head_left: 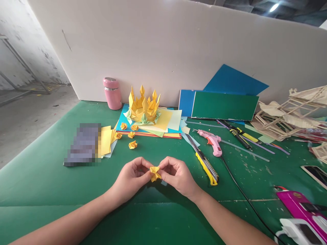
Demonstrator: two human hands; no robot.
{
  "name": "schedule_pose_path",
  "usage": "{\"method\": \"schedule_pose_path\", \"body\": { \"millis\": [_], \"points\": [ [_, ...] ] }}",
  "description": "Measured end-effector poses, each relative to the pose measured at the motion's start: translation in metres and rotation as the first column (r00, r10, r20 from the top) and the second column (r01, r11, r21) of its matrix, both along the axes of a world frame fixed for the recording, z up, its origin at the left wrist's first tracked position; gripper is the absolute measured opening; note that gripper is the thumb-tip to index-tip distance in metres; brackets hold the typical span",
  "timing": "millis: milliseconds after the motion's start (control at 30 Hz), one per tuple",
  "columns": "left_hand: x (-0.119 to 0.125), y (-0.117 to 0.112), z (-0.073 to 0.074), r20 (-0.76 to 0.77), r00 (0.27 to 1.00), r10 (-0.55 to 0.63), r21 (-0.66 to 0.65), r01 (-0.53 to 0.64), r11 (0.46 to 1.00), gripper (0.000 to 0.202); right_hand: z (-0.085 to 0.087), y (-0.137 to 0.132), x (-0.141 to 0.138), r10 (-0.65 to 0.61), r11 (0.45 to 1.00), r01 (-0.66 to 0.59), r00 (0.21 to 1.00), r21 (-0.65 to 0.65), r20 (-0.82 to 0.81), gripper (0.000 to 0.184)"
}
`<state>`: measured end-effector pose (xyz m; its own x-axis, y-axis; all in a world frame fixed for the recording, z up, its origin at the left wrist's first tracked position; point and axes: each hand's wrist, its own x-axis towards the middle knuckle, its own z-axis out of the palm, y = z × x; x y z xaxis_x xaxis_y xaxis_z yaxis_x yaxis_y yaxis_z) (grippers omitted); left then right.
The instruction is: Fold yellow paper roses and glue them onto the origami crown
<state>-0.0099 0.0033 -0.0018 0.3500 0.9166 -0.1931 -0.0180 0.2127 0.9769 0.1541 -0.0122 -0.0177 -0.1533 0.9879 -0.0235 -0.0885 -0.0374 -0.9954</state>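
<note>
Both my hands meet low over the green table [51,183] and pinch one small folded yellow paper piece [155,173] between them. My left hand [131,177] grips its left side with curled fingers. My right hand [176,175] grips its right side the same way. Beyond them lie several finished yellow paper roses, the nearest [133,145] on the bare cloth. A yellow folded paper crown [143,105] stands on a stack of coloured paper sheets [168,124] at the back.
A pink bottle [112,93] stands by the white board wall. To the right lie a yellow utility knife [205,165], a pink glue gun [212,141] with its black cord, a screwdriver [238,136], stick models [286,115], a phone [316,175] and a magenta device [298,204].
</note>
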Motion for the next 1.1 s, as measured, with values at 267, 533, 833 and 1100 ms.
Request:
{"method": "schedule_pose_path", "body": {
  "millis": [267, 533, 833, 1100],
  "points": [
    [0.0004, 0.0019, 0.0042, 0.001, 0.996, 0.087, -0.017, -0.087, 0.996, 0.036, 0.0022, 0.0018, 0.0006, -0.015, 1.0, 0.014, 0.998, -0.007, -0.068, 0.032],
    [-0.0019, 0.003, -0.001, -0.001, 0.988, 0.156, 0.008, -0.156, 0.988, 0.033, -0.0015, -0.0021, -0.0013, -0.021, 0.992, 0.016, 0.999, 0.122, 0.041, 0.025],
    [-0.0009, 0.0038, -0.0013, -0.006, 0.973, 0.229, 0.036, -0.228, 0.973, 0.031, 0.0004, 0.0005, 0.0011, -0.088, 0.995, 0.08, 0.989, 0.066, 0.121, 0.027],
    [0.0005, 0.0039, 0.0, -0.046, 0.972, 0.231, 0.106, -0.225, 0.969, 0.029, 0.0005, 0.0013, -0.0016, -0.074, 0.997, 0.077, 0.991, -0.022, 0.109, 0.031]
  ]
}}
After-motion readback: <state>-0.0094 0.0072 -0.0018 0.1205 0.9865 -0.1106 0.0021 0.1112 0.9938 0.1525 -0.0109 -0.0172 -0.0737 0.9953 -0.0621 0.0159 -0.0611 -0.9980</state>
